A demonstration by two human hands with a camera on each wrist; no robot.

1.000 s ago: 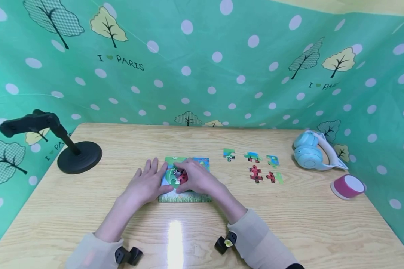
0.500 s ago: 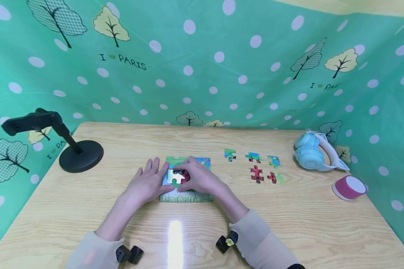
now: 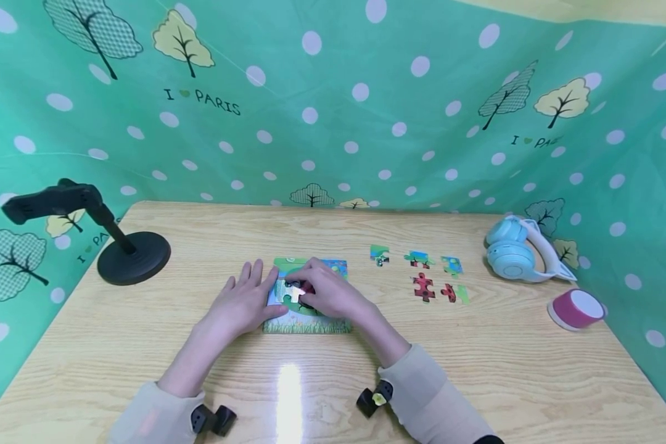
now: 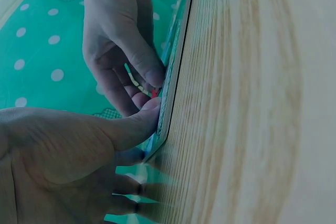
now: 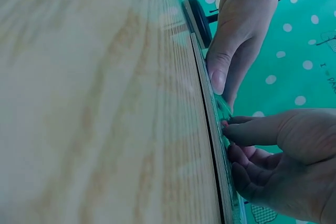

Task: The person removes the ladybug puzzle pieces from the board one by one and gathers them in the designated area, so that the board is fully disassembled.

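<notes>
A thin picture puzzle board (image 3: 308, 328) with a grass strip along its near side lies in the middle of the table. My left hand (image 3: 241, 305) rests on its left edge, fingers spread and thumb on the near left part. With curled fingers, my right hand (image 3: 330, 293) pinches a small red puzzle piece (image 4: 154, 93) close over the board; those fingers mostly cover it. Beside them, a shiny jigsaw piece (image 3: 288, 291) catches the light inside the board. Both hands show low over the board's surface in the right wrist view.
Right of the board lie several loose jigsaw pieces, among them a red one (image 3: 423, 288) and a green-and-blue one (image 3: 380, 254). Blue and white headphones (image 3: 513, 253) and a pink round container (image 3: 576, 308) stand far right. A black stand (image 3: 130, 256) is at back left.
The shiny piece inside the board now reflects bright light, where green showed a second ago. My right thumb has shifted slightly up and right. The left hand keeps its place on the board.
</notes>
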